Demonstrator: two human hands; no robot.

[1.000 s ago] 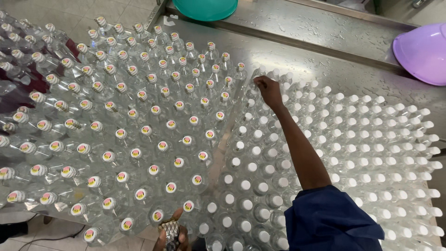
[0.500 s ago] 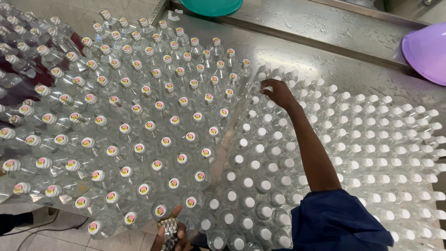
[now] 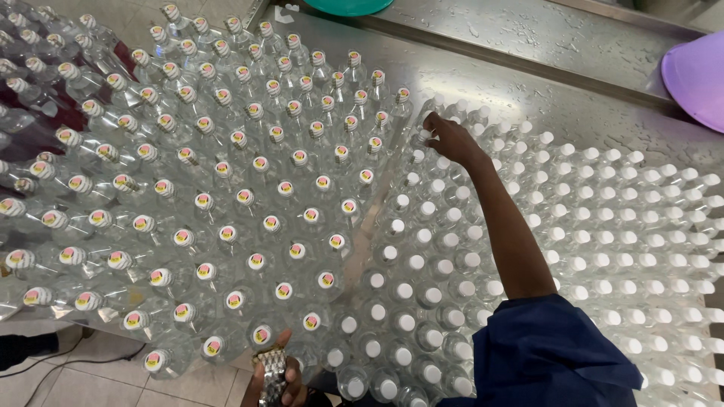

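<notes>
Where the view begins at its lower edge, the left hand (image 3: 280, 371) pokes up with a metal watch band (image 3: 271, 369) at the wrist, its fingertips touching the nearest clear plastic bottles with pink-and-yellow sealed caps (image 3: 262, 334); so little of it shows that I cannot tell whether it is gripping or merely resting there. Just beside it on the right, a dark blue sleeve (image 3: 547, 354) covers the upper right arm, and below the counter's near edge a strip of tiled floor (image 3: 83, 380) shows with a dark cable lying across it.

Beyond the sleeve the bare forearm stretches out over a dense field of clear bottles with plain white caps (image 3: 422, 260), all upright and packed touching one another across the right part of the steel counter (image 3: 543, 98). On the left the pink-capped bottles form a separate block, leaning slightly away from the white-capped ones along the seam where the two groups meet.

At the far end of that seam the right hand (image 3: 447, 137) lies palm down, its fingers curled loosely around the top of a white-capped bottle (image 3: 424, 136) at the outer row, touching it rather than lifting it.

Farther still, wet bare steel runs toward a raised ledge, where a teal basin (image 3: 351, 6) sits at the top edge and a purple bowl (image 3: 697, 75) sits at the right.
</notes>
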